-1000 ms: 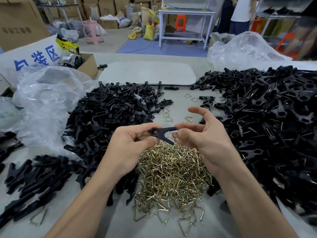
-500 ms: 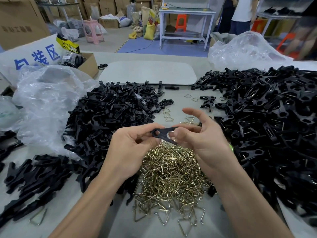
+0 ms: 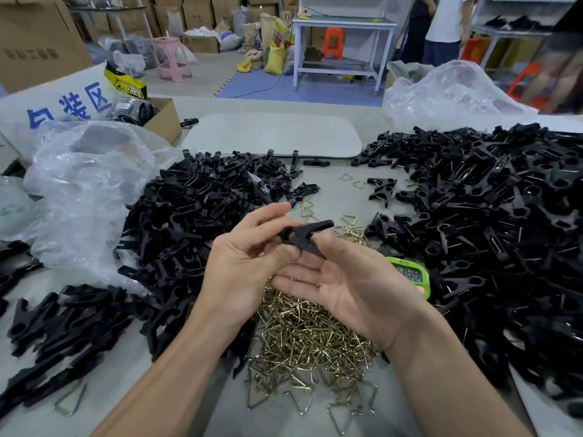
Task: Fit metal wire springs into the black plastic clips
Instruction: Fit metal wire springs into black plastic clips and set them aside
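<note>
We pinch one black clip (image 3: 307, 233) between thumb and fingers of our left hand (image 3: 249, 266), raised just over the heap of wire springs (image 3: 309, 342), probably to keep supply close; our right hand (image 3: 356, 282) lies palm-up, fingers loose, holding nothing.

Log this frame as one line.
left grip: pinches black clip | right grip: open, palm up, thumb by clip | spring pile: beneath hands | spring fitted: cannot tell
</note>
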`<state>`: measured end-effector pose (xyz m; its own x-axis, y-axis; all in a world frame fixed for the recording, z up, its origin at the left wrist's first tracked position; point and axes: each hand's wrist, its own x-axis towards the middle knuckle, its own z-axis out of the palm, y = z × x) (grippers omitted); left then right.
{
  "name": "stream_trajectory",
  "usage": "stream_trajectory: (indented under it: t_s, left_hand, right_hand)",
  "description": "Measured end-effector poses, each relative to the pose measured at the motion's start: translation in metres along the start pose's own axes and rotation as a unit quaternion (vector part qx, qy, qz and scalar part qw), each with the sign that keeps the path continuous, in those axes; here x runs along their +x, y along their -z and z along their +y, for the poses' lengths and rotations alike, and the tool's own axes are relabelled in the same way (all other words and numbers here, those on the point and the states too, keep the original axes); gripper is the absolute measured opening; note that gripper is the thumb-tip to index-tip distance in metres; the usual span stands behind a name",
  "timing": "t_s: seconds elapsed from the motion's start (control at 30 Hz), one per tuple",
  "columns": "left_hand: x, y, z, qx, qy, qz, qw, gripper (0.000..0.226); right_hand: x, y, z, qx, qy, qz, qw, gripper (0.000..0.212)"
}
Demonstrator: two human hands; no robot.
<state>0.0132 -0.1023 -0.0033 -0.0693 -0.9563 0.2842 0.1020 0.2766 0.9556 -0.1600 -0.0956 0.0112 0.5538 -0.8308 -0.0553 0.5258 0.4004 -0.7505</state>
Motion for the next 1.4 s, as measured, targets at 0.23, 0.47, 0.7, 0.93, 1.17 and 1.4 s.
stream_trajectory:
  t_s: [0.23,0.47,0.7,0.93,1.17,1.4]
  left_hand:
    - [0.0,0.002,-0.002,0.038,-0.009,-0.03,0.999,0.043]
    - [0.006,0.028,0.003,0.168,-0.038,0.089,0.981,0.068]
    - [0.01,0.053,-0.004,0.632,0.062,0.189,0.749,0.059]
    - [0.008,0.05,-0.011,0.676,0.024,0.128,0.725,0.02]
    - [0.001,0.034,0.003,0.474,-0.049,0.18,0.86,0.009]
    - [0.0,-0.002,-0.004,0.161,0.051,0.067,0.983,0.037]
  right_hand:
    - [-0.001,0.001,-0.001,-0.034,-0.002,0.006,0.999,0.055]
    - [0.005,0.014,-0.005,-0.014,0.021,0.207,0.978,0.027]
    - [-0.012,0.023,-0.04,0.068,0.115,0.074,0.988,0.052]
    - [-0.017,0.03,-0.036,0.081,0.144,0.023,0.986,0.104]
    - [0.006,-0.005,0.012,-0.449,0.049,0.17,0.876,0.038]
    - [0.01,-0.018,0.031,-0.468,0.127,0.22,0.846,0.03]
